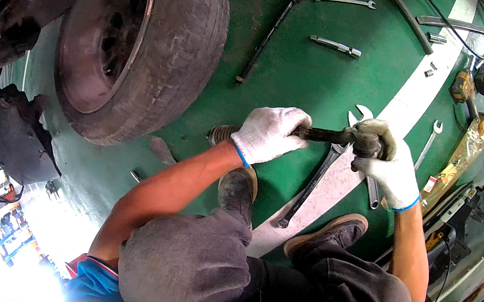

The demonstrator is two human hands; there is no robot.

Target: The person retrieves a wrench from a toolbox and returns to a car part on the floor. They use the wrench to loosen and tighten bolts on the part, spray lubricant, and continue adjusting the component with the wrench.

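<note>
Both my hands wear white knit gloves and are closed on a dark tie rod end point(324, 135), held level above the floor. My left hand point(272, 132) grips its rod end. My right hand point(391, 160) wraps round the thick ball-joint head point(367, 145). Under it on the floor lies a large open-end wrench point(311, 191), partly covered by my right hand. Another wrench point(371, 192) lies below that hand. Beside my left wrist is a ribbed rubber boot point(223, 134), partly hidden by the glove.
A wheel with a worn tyre point(188, 52) stands at left. Further off lie a long black rod point(269, 35), a small wrench point(344, 1) and a chrome socket tool point(335, 46). At right are a slim wrench point(429, 144), a yellow power tool point(463, 84) and a plastic-wrapped package point(459, 163).
</note>
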